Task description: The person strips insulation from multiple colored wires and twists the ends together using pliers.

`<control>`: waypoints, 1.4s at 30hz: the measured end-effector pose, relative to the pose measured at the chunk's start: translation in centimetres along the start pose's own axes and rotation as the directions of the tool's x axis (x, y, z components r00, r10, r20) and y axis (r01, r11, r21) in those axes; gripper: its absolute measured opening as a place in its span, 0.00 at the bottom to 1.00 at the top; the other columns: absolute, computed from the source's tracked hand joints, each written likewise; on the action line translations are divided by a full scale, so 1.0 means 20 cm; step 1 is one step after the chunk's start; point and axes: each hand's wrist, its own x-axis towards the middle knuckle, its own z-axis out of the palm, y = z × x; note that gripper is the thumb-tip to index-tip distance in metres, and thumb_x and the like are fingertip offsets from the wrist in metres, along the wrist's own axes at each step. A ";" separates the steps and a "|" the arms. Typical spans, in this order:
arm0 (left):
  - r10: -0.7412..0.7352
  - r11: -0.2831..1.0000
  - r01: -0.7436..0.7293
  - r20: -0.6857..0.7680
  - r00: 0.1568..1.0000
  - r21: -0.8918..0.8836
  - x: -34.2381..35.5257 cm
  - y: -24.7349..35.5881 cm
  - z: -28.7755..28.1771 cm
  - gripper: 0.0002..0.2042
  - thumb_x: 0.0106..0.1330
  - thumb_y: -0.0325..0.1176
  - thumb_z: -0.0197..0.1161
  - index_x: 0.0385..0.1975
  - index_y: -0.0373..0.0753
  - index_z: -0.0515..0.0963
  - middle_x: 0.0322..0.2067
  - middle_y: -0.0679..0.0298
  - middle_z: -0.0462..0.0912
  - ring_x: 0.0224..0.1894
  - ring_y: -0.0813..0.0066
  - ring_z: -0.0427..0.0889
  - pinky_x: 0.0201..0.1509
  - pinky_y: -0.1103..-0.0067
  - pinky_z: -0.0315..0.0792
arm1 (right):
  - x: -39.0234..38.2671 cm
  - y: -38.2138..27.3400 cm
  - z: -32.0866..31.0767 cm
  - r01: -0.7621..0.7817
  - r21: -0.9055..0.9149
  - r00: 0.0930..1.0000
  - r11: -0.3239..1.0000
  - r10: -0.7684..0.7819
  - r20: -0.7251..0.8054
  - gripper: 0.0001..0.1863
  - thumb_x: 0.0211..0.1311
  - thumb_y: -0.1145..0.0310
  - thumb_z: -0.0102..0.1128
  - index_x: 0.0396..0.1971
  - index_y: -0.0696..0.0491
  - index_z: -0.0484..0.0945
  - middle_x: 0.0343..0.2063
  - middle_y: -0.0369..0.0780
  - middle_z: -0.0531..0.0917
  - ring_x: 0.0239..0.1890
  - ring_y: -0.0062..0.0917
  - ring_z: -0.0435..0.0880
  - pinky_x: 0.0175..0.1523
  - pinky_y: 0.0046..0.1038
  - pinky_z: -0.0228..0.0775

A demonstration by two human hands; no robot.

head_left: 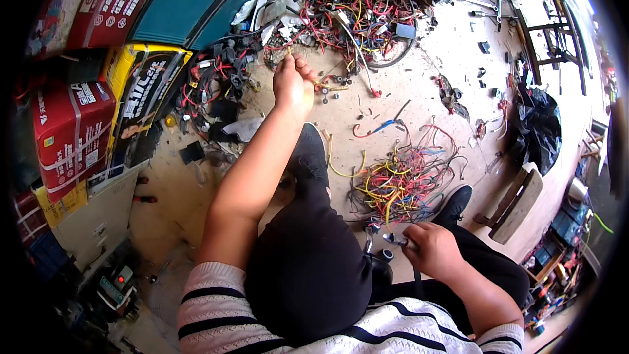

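Note:
My left hand [292, 84] is stretched far forward, its fingers pinched on a thin yellow wire [327, 85] at the edge of a big tangle of red, yellow and black wires [347, 16]. My right hand [429, 246] rests low by my right knee, closed around the dark handles of a cutting tool [386, 244] whose metal head points left. Just beyond that hand lies a smaller heap of cut coloured wires [403, 180] on the concrete floor. My legs in black trousers and a black shoe [455, 203] sit between the two hands.
Stacked red and yellow cardboard boxes [72, 131] stand at the left. A black bag [540, 128] and a wooden stool [521, 200] are at the right. Black connectors and wire scraps [219, 85] litter the floor ahead left. Metal tools lie at the far right top.

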 end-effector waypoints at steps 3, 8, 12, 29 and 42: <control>-0.090 0.983 0.096 -0.044 0.995 0.158 -0.10 -0.06 0.06 0.13 0.77 0.38 0.45 0.37 0.36 0.72 0.28 0.68 0.74 0.28 0.79 0.70 0.36 0.83 0.68 | -0.01 0.06 0.02 -0.219 -0.138 0.963 0.966 0.237 0.125 0.15 0.60 0.61 0.60 0.44 0.52 0.78 0.29 0.44 0.83 0.36 0.40 0.83 0.40 0.38 0.74; -0.075 0.620 -0.084 0.165 0.983 0.780 -0.13 -0.18 -0.01 0.12 0.72 0.41 0.55 0.41 0.40 0.80 0.31 0.72 0.78 0.33 0.86 0.73 0.38 0.85 0.68 | -0.01 0.03 -0.02 -0.169 -0.148 0.983 0.974 0.178 0.048 0.19 0.60 0.60 0.61 0.49 0.51 0.77 0.29 0.44 0.84 0.36 0.39 0.84 0.41 0.38 0.75; -0.281 0.262 -0.284 0.354 0.892 0.923 -0.23 -0.20 0.19 0.12 0.72 0.37 0.55 0.43 0.36 0.80 0.34 0.68 0.82 0.35 0.84 0.78 0.38 0.82 0.73 | 0.00 0.01 -0.05 -0.146 -0.098 0.989 0.984 0.145 -0.018 0.17 0.59 0.61 0.61 0.47 0.52 0.77 0.28 0.44 0.83 0.36 0.38 0.83 0.42 0.37 0.74; 0.396 -0.027 -0.348 0.330 0.857 0.937 0.26 -0.44 0.07 0.11 0.61 0.33 0.63 0.39 0.37 0.71 0.40 0.53 0.77 0.43 0.55 0.77 0.49 0.65 0.71 | 0.01 0.02 -0.03 -0.099 -0.080 0.995 0.992 0.097 -0.034 0.16 0.60 0.61 0.60 0.45 0.53 0.77 0.27 0.44 0.82 0.35 0.39 0.83 0.41 0.38 0.73; -0.435 0.881 0.307 0.362 0.825 0.359 -0.13 -0.22 -0.08 0.04 0.71 0.30 0.56 0.42 0.40 0.73 0.41 0.61 0.81 0.39 0.72 0.82 0.43 0.76 0.76 | 0.02 0.02 -0.05 -0.102 0.010 0.990 0.995 0.103 -0.093 0.15 0.60 0.63 0.61 0.44 0.54 0.77 0.29 0.44 0.82 0.35 0.40 0.82 0.41 0.39 0.73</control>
